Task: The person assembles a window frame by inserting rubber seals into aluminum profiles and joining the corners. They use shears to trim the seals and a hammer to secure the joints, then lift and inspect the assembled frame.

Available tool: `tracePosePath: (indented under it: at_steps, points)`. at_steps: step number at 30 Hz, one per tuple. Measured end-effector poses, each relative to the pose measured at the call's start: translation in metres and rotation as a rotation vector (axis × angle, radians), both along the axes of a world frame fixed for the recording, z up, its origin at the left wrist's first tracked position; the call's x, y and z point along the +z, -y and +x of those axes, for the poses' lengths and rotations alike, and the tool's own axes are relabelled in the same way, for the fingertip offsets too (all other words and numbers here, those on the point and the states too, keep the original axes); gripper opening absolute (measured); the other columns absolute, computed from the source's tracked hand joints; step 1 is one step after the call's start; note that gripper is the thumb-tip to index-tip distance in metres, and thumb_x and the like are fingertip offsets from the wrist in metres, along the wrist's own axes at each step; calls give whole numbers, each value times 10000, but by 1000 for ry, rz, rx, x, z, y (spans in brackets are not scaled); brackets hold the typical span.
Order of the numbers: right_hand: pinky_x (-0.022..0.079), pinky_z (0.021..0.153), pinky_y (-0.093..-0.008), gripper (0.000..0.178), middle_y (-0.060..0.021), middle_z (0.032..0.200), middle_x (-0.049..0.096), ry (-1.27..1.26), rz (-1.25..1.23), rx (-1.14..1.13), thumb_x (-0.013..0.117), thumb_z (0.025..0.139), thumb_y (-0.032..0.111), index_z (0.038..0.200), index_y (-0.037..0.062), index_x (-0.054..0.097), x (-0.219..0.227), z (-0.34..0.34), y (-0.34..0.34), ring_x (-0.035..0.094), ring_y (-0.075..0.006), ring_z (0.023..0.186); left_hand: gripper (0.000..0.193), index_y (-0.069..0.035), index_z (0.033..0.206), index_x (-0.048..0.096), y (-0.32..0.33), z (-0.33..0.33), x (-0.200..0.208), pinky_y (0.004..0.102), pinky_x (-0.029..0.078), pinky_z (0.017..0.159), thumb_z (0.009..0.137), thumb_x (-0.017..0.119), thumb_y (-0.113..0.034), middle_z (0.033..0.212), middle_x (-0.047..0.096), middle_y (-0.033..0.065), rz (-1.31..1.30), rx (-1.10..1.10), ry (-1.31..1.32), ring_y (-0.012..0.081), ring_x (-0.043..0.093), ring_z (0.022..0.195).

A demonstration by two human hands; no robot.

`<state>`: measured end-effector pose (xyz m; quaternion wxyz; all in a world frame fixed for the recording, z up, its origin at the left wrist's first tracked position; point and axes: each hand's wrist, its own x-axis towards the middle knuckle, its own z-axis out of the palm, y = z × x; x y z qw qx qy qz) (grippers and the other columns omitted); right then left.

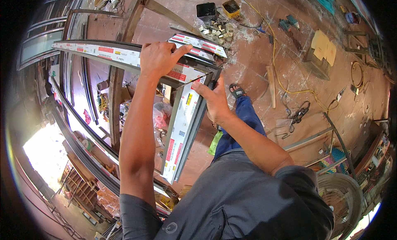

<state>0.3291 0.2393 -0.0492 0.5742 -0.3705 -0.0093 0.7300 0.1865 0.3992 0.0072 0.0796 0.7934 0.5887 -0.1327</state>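
Observation:
Two dark metal frame profiles, covered in white and red printed film, meet at an angled corner in front of me. The long profile (107,52) runs off to the left, and the shorter profile (182,128) comes back toward my body. My left hand (159,60) wraps over the long profile near the corner, its thumb stretched along the top. With my right hand (213,100) I grip the shorter profile just below the joint, fingers hidden behind its outer side. A thin line shows where the two ends meet. Short film-covered profile pieces (200,44) lie just beyond the corner.
Wooden beams (131,18) of a stand hold the long profile. More long profiles (89,157) lie at lower left. A heap of metal offcuts (218,32) sits by a black bucket (206,10). A yellow cable (275,54) crosses the floor; a wooden box (317,60) stands at right.

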Motion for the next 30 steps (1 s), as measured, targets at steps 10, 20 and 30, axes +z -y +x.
tracePosePath:
  at_steps: [10, 20, 30]
  points:
    - [591, 916, -382, 578, -59, 1170, 672, -36, -62, 32, 809, 885, 68, 1365, 113, 489, 9, -2, 4, 689, -184, 1005, 421, -72, 1125, 743, 47, -7, 13, 490, 492, 942, 924, 765, -441, 1118, 753, 154, 255, 127, 764, 379, 681, 1084]
    - [563, 889, -409, 329, -28, 1078, 718, 166, -50, 299, 792, 910, 225, 1195, 105, 677, 10, 5, 24, 695, -181, 1001, 617, -31, 943, 664, 488, -21, -6, 428, 528, 753, 1052, 538, -625, 834, 687, 154, -93, 1994, 2159, 305, 663, 767]
    - [368, 1221, -537, 591, -125, 1489, 597, -50, 53, 681, 640, 1024, 357, 1542, 115, 490, -13, 52, 66, 522, -352, 1419, 561, -151, 1352, 612, 554, -62, -43, 509, 476, 1088, 921, 764, -476, 1303, 670, 70, 1428, 2163, 2222, 303, 620, 1228]
